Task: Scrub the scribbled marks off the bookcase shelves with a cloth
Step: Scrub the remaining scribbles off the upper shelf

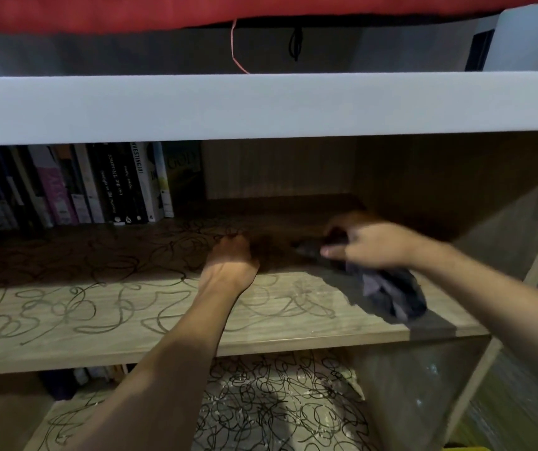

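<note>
R hand point(363, 247) pinches dark cloth point(391, 292) — fingers curled on wad, pressed to middle shelf point(293, 333) at right end; blurred. Scribbles point(75, 307) lie left of cloth, band running along shelf length toward books point(82, 183). L hand point(233, 255) nearer marks, resting on shelf w/ fingers bent, holds nothing. Judgement: next sweep goes leftward. Wood-grain board, low headroom under white shelf point(261, 105) — lower shelf point(277, 405) also scribbled.

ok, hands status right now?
Left hand: rests on the shelf, fingers hidden, cannot tell.
Right hand: grips the cloth.
</note>
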